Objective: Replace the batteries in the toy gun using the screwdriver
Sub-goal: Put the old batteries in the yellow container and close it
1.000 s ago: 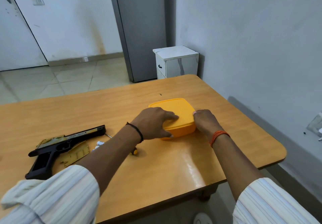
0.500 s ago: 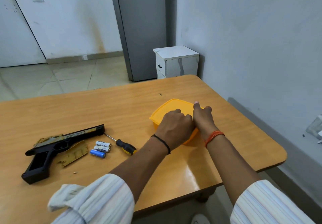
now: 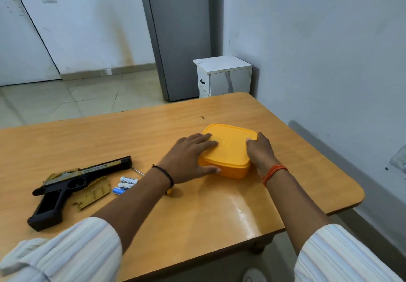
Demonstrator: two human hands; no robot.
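Hands frame the yellow box (image 3: 228, 150) in the head view, the only one we have: our left hand (image 3: 191, 161) lies over its near-left corner, fingers spread flat across the lid and thumb hooked under the front rim, while our right hand (image 3: 260, 152) curls against the right edge, so both grips are grasping the box. Half a second ago the two hands were bunched together over the box, and the lid looked lifted or off; now it sits flat and flush, which we read as the box having just been pressed closed. That suggests we are done with the box. The toy gun (image 3: 72, 185) lies well to the left on the bench (image 3: 219, 211), its battery cover (image 3: 94, 194) off and lying just beside the handle. Three batteries (image 3: 126, 185) sit in a small cluster near it. The screwdriver (image 3: 138, 171) is mostly hidden behind our left forearm, only its shaft showing. Fitting cells and screwing the cover back on remain undone, we judge.
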